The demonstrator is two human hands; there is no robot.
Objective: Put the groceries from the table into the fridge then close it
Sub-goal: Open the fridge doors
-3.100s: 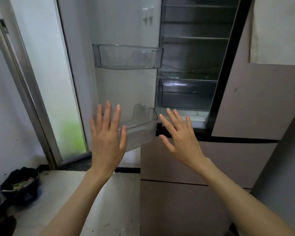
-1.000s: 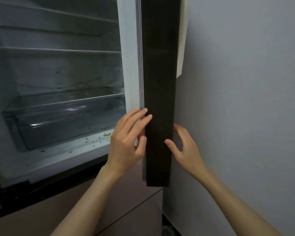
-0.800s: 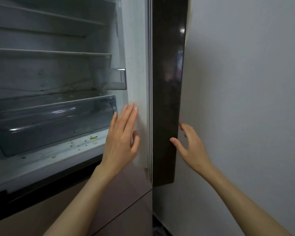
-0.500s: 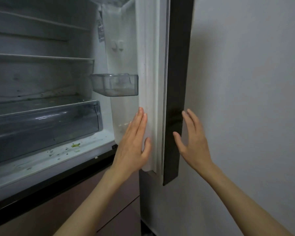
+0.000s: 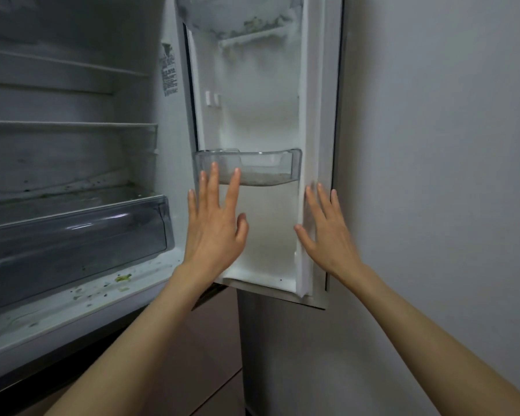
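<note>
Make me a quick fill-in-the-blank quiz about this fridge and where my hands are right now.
1. The right fridge door stands ____.
2. The left hand is raised before the clear door ____, fingers straight.
3. The right hand is at the door's outer ____.
4. The clear drawer sits ____ the shelves.

Missing words: open; bin; edge; below

The white inner face of the open right fridge door fills the centre, a clear plastic door bin on it. The left hand, fingers spread straight, is raised before the bin's left end. The right hand lies flat at the door's white edge seal. At left is a translucent grey crisper drawer under glass shelves; a pale grey wall stands at right.
</note>
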